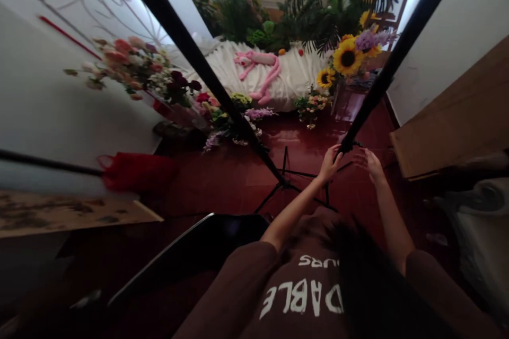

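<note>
My left hand [330, 164] is closed at the lower part of a black stand pole [377, 85], just by its clamp knob [348, 145]. On the other side of that knob is my right hand [370, 163], its fingers apart and a little blurred, holding nothing that I can see. The pole slants up to the upper right and out of view. A second black stand pole [199, 63] slants to the upper left, rising from spread tripod legs [284, 184] on the dark red floor.
Ahead, a pink plush toy [262, 66] lies on white draped cloth [222, 63]. Sunflowers [348, 57] stand right of it, mixed flowers [131, 63] left. A red bag [131, 169] hangs at left. A brown board [449, 116] leans at right. A dark flat panel [199, 254] lies near my left arm.
</note>
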`<act>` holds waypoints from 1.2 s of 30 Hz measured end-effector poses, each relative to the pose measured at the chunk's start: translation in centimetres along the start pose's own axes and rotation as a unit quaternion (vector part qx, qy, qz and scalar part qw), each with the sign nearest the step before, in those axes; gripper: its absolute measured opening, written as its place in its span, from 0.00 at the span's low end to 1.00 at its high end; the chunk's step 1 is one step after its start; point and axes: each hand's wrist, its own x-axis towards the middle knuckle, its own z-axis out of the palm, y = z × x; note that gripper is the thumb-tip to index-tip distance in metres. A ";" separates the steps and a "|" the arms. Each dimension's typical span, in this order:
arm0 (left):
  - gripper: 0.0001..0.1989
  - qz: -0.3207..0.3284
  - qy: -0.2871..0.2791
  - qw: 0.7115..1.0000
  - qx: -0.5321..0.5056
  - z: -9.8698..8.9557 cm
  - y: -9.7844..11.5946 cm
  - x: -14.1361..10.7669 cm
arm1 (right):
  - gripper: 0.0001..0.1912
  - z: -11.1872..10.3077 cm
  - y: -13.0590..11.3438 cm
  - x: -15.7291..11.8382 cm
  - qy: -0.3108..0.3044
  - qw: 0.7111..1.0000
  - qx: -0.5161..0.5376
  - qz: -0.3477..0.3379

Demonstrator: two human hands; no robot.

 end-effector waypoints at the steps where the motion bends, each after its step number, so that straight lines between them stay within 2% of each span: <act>1: 0.23 0.012 -0.003 1.000 -0.010 0.5 0.2 1.2 | 0.12 -0.2 -0.9 0.6 -0.008 1.000 -0.017 0.000; 4: 0.24 0.022 -0.016 0.999 -0.025 1.7 0.5 4.3 | 0.10 -0.8 -3.2 2.1 -0.045 0.996 -0.066 0.025; 6: 0.24 0.014 -0.028 0.999 -0.020 2.3 0.5 5.4 | 0.08 -1.1 -4.1 2.8 -0.075 0.992 -0.081 0.058; 10: 0.23 -0.013 -0.029 0.999 -0.013 3.1 0.5 5.9 | 0.04 -1.6 -4.8 3.7 -0.134 0.984 -0.059 0.104; 13: 0.22 -0.030 -0.007 1.000 0.000 3.5 0.7 5.6 | 0.04 -1.9 -4.9 4.1 -0.136 0.985 -0.048 0.098; 15: 0.21 -0.035 0.003 0.999 0.008 3.7 0.8 5.4 | 0.10 -2.0 -4.8 4.3 -0.136 0.987 -0.051 0.062; 19: 0.19 -0.025 0.008 1.000 0.017 3.8 0.8 5.4 | 0.17 -1.6 -4.7 4.5 -0.132 0.985 -0.077 -0.075; 23: 0.20 -0.021 -0.002 1.000 0.015 3.7 0.7 5.5 | 0.15 -0.7 -3.8 4.6 -0.084 0.981 -0.056 -0.165; 26: 0.20 -0.023 0.001 1.000 0.015 3.7 0.8 5.4 | 0.09 -0.4 -2.9 4.9 -0.045 0.977 -0.047 -0.203; 29: 0.20 -0.031 0.006 0.999 0.016 3.6 1.0 5.4 | 0.10 -0.3 -2.8 4.9 -0.003 0.972 -0.068 -0.224; 31: 0.20 -0.036 0.005 0.999 0.018 3.6 1.1 5.4 | 0.09 0.2 -3.9 4.5 0.016 0.966 -0.079 -0.246; 33: 0.20 -0.040 0.003 0.999 0.019 3.6 1.2 5.4 | 0.02 1.1 -6.2 3.4 0.026 0.952 -0.080 -0.295; 34: 0.20 -0.041 0.003 0.999 0.018 3.6 1.2 5.4 | 0.05 1.7 -7.7 2.7 0.024 0.940 -0.079 -0.331; 36: 0.20 -0.043 0.003 0.999 0.012 3.6 1.2 5.4 | 0.30 3.2 -10.9 1.2 0.009 0.911 -0.078 -0.404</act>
